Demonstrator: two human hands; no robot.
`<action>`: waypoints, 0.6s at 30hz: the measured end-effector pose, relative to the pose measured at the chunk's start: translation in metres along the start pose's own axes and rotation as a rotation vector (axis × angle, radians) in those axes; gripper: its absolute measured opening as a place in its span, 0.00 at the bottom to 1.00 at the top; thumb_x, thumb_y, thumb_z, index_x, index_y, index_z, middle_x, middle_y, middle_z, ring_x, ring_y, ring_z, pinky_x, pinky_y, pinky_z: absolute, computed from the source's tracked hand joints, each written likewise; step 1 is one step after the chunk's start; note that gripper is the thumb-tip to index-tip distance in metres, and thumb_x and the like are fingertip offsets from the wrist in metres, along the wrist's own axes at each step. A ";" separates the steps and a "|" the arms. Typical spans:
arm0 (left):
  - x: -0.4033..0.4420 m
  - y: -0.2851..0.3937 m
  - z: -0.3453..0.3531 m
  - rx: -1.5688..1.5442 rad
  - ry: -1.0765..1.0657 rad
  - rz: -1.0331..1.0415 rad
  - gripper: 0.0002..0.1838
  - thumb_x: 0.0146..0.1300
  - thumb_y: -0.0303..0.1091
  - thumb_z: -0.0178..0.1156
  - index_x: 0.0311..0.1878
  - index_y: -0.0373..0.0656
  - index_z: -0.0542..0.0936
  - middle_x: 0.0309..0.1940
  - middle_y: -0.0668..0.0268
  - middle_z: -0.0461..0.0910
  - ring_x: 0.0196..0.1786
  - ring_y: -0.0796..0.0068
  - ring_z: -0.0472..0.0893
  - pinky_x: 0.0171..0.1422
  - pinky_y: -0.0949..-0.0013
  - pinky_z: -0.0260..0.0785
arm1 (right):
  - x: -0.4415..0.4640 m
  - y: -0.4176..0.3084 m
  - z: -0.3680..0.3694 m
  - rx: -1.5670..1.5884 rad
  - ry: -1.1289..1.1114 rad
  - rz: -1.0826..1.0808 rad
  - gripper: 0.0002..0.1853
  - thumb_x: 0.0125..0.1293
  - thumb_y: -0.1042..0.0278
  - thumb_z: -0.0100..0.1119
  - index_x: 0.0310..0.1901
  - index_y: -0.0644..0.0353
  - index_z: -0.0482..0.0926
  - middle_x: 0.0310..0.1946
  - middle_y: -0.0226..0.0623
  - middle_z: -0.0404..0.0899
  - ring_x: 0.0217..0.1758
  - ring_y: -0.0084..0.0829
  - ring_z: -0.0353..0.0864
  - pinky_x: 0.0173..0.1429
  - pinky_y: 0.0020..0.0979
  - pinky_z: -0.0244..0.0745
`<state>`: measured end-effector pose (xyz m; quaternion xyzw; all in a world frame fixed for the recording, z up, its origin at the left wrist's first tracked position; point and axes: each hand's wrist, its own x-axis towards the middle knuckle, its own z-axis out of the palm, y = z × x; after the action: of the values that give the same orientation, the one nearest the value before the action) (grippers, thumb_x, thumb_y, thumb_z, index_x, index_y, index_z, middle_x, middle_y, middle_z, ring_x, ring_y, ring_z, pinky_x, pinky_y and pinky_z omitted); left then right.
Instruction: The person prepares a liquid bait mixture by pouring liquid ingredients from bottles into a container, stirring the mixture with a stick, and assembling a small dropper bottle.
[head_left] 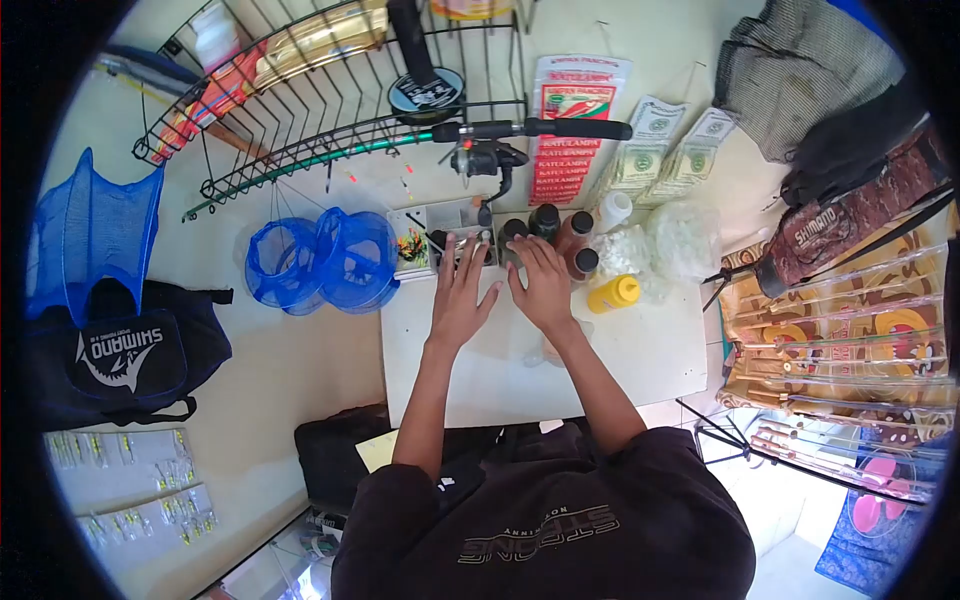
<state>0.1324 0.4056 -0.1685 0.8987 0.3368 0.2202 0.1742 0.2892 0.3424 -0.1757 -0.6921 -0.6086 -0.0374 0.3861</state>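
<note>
My left hand (464, 295) reaches over the back of the white table, fingers stretched out at the front of a white compartment tray (410, 262) with small dark items. Beside it my right hand (542, 285) is also spread, its fingertips at a dark bottle (513, 231); whether they touch it I cannot tell. Just behind and right of that hand stand a dark bottle with a black cap (544, 219) and two brown bottles (573, 236) with dark caps. A yellow bottle (613, 293) leans or lies to their right. Under my right forearm is a clear, partly hidden object (548, 350).
A white bottle (613, 209) and bulging clear plastic bags (684, 243) fill the table's back right. Above hangs a black wire rack (330, 95) with a fishing rod and reel (487, 158) along its front. Blue folding nets (355, 260) hang left of the white table (460, 385).
</note>
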 end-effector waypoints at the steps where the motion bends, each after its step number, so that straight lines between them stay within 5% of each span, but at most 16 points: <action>1: 0.000 0.006 0.004 0.005 -0.002 0.002 0.35 0.67 0.43 0.59 0.73 0.42 0.61 0.77 0.55 0.52 0.80 0.46 0.42 0.80 0.47 0.43 | -0.003 0.005 -0.006 -0.005 0.006 0.012 0.17 0.61 0.69 0.60 0.52 0.58 0.78 0.55 0.38 0.80 0.64 0.39 0.73 0.63 0.42 0.68; 14: 0.021 0.107 0.075 0.055 -0.075 0.076 0.31 0.67 0.45 0.59 0.70 0.45 0.67 0.77 0.60 0.53 0.80 0.49 0.43 0.81 0.45 0.42 | -0.045 0.098 -0.104 -0.179 -0.087 0.070 0.20 0.61 0.64 0.62 0.56 0.55 0.77 0.61 0.37 0.74 0.70 0.48 0.63 0.67 0.47 0.62; 18: 0.026 0.137 0.102 0.071 -0.081 0.087 0.28 0.63 0.46 0.63 0.64 0.45 0.74 0.78 0.61 0.50 0.81 0.48 0.41 0.80 0.41 0.40 | -0.056 0.117 -0.131 -0.242 -0.130 0.107 0.23 0.59 0.57 0.65 0.55 0.57 0.77 0.54 0.41 0.77 0.65 0.48 0.65 0.64 0.46 0.63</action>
<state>0.2743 0.3088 -0.1843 0.9264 0.2976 0.1790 0.1458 0.4318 0.2253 -0.1705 -0.7661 -0.5856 -0.0451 0.2610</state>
